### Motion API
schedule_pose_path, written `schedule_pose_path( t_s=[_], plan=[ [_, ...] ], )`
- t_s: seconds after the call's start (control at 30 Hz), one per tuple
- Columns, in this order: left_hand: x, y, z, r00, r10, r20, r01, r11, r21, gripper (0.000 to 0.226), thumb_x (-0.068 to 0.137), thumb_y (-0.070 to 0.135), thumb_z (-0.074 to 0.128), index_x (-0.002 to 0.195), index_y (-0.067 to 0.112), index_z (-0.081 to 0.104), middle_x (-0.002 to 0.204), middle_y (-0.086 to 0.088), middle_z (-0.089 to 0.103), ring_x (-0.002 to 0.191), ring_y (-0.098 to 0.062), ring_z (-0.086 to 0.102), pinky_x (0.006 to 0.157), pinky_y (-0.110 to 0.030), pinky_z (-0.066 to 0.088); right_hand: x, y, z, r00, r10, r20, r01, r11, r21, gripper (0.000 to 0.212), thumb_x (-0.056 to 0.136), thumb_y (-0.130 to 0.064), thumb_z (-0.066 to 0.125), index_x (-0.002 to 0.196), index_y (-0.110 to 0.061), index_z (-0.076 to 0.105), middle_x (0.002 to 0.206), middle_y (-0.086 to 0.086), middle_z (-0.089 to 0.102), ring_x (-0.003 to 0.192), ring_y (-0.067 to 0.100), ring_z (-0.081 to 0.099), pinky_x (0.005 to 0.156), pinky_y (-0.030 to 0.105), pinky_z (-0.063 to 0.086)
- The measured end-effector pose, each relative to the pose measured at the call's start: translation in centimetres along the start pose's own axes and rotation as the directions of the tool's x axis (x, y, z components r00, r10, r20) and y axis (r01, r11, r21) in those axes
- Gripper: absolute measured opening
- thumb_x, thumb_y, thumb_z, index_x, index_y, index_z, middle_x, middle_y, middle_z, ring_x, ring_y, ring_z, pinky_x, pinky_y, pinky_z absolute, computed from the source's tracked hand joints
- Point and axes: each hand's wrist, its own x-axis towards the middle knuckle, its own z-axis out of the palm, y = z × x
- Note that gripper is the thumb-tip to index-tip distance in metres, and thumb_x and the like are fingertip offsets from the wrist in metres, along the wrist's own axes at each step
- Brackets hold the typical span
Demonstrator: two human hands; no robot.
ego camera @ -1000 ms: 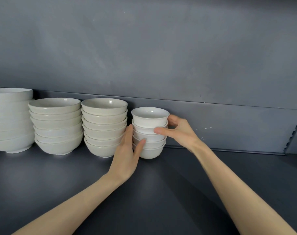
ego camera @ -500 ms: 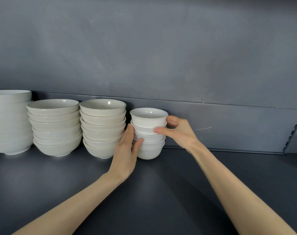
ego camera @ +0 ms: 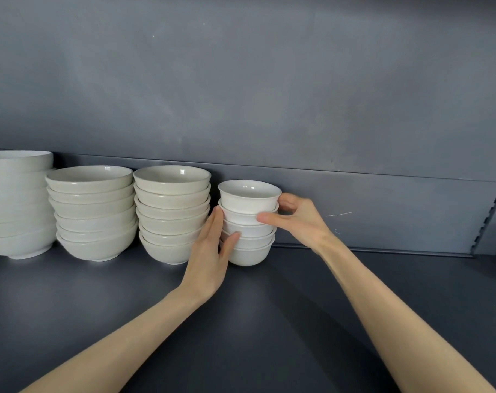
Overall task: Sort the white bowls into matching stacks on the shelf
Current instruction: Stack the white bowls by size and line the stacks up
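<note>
A stack of several small white bowls (ego camera: 249, 199) stands on the dark grey shelf (ego camera: 283, 321) near the back panel. My left hand (ego camera: 207, 259) lies with straight fingers against the stack's left side, its thumb touching a lower bowl at the front. My right hand (ego camera: 300, 222) holds the stack's right side, thumb on the front of an upper bowl and fingers curled round behind it. To the left stand two stacks of medium off-white bowls (ego camera: 171, 214) (ego camera: 92, 214) and a stack of large bowls (ego camera: 14, 205), partly cut off by the frame edge.
The grey back panel (ego camera: 383, 208) runs right behind the stacks. A perforated upright (ego camera: 493, 214) stands at the far right. The medium stack sits a finger's width from my left hand.
</note>
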Motion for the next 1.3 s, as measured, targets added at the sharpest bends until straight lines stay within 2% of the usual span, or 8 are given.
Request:
schedule_pose_path(
  t_s=[0.1, 0.17, 0.33, 0.47, 0.63, 0.93, 1.17, 1.3],
  plan=[
    [-0.2, -0.2, 0.1, 1.000, -0.004, 0.002, 0.004, 1.000, -0.017, 0.067, 0.095, 0.031, 0.053, 0.152, 0.015, 0.020, 0.156, 0.001, 0.028, 0.143, -0.014, 0.028, 0.115, -0.040, 0.029, 0.1, -0.2, -0.2, 0.999, 0.049, 0.003, -0.049, 0.999, -0.005, 0.077, 0.071, -0.023, 0.083, 0.138, -0.017, 0.046, 0.123, -0.005, 0.062, 0.113, 0.005, 0.058, 0.098, 0.024, 0.046],
    [-0.4, -0.3, 0.2, 0.999, -0.045, -0.009, 0.045, 0.997, -0.057, 0.069, 0.094, 0.032, 0.056, 0.151, 0.012, 0.022, 0.154, 0.000, 0.033, 0.141, -0.014, 0.031, 0.115, -0.041, 0.031, 0.2, -0.4, -0.3, 0.999, 0.047, -0.010, -0.047, 0.998, 0.034, 0.092, 0.072, -0.023, 0.082, 0.148, -0.021, 0.030, 0.122, -0.005, 0.063, 0.119, 0.012, 0.056, 0.103, 0.028, 0.043],
    [-0.5, -0.8, 0.4, 0.998, -0.067, 0.018, 0.068, 0.995, -0.069, 0.063, 0.091, 0.034, 0.060, 0.144, 0.012, 0.034, 0.143, 0.001, 0.047, 0.133, -0.014, 0.043, 0.110, -0.042, 0.038, 0.6, -0.7, -0.2, 0.999, -0.035, -0.028, 0.035, 0.999, -0.001, 0.055, 0.074, -0.025, 0.080, 0.125, -0.026, 0.059, 0.114, -0.002, 0.068, 0.111, 0.016, 0.062, 0.100, 0.033, 0.048],
    [-0.5, -0.8, 0.4, 0.999, -0.050, 0.009, 0.050, 0.995, -0.084, 0.059, 0.093, 0.029, 0.058, 0.144, 0.012, 0.035, 0.143, 0.001, 0.047, 0.133, -0.015, 0.043, 0.110, -0.043, 0.038, 0.8, -0.6, 0.0, 0.996, -0.038, -0.083, 0.035, 0.999, -0.038, 0.032, 0.072, -0.025, 0.082, 0.101, -0.024, 0.070, 0.093, -0.002, 0.068, 0.089, 0.015, 0.063, 0.095, 0.039, 0.051],
    [-0.6, -0.3, 0.3, 1.000, -0.020, -0.017, 0.019, 0.996, -0.090, 0.070, 0.093, 0.025, 0.058, 0.151, 0.019, 0.019, 0.154, 0.007, 0.030, 0.142, -0.009, 0.028, 0.116, -0.040, 0.030, 0.6, -0.9, 0.1, 0.994, -0.030, -0.101, 0.024, 0.998, -0.058, 0.033, 0.071, -0.024, 0.083, 0.101, -0.021, 0.070, 0.106, 0.000, 0.070, 0.101, 0.018, 0.064, 0.095, 0.031, 0.051],
    [-0.7, -0.3, 0.2, 1.000, 0.014, -0.026, -0.016, 0.998, -0.067, 0.068, 0.093, 0.024, 0.057, 0.151, 0.022, 0.020, 0.153, 0.006, 0.033, 0.141, -0.011, 0.031, 0.114, -0.042, 0.032, 0.8, -1.2, -0.1, 0.995, -0.038, -0.092, 0.029, 0.994, -0.103, 0.034, 0.071, -0.028, 0.082, 0.101, -0.023, 0.069, 0.105, -0.006, 0.069, 0.104, 0.015, 0.063, 0.095, 0.029, 0.050],
    [-0.7, 0.0, 0.2, 0.999, -0.035, 0.006, 0.035, 0.999, 0.006, 0.071, 0.093, 0.024, 0.058, 0.152, 0.020, 0.017, 0.142, -0.014, 0.046, 0.127, -0.035, 0.044, 0.107, -0.047, 0.038, 0.6, -1.5, -0.4, 1.000, 0.001, -0.026, -0.004, 0.991, -0.131, 0.062, 0.071, -0.033, 0.082, 0.127, -0.021, 0.059, 0.119, -0.006, 0.065, 0.109, 0.013, 0.062, 0.100, 0.037, 0.049],
    [-1.6, 0.4, -0.7, 0.998, -0.050, 0.044, 0.050, 0.999, 0.013, 0.066, 0.092, 0.023, 0.059, 0.149, 0.016, 0.024, 0.148, 0.001, 0.039, 0.132, -0.013, 0.041, 0.108, -0.042, 0.040, -0.3, -2.7, -1.2, 1.000, 0.022, -0.013, -0.024, 0.983, -0.182, 0.074, 0.073, -0.038, 0.080, 0.138, -0.026, 0.046, 0.134, -0.003, 0.055, 0.116, 0.014, 0.058, 0.104, 0.035, 0.045]
  ],
)
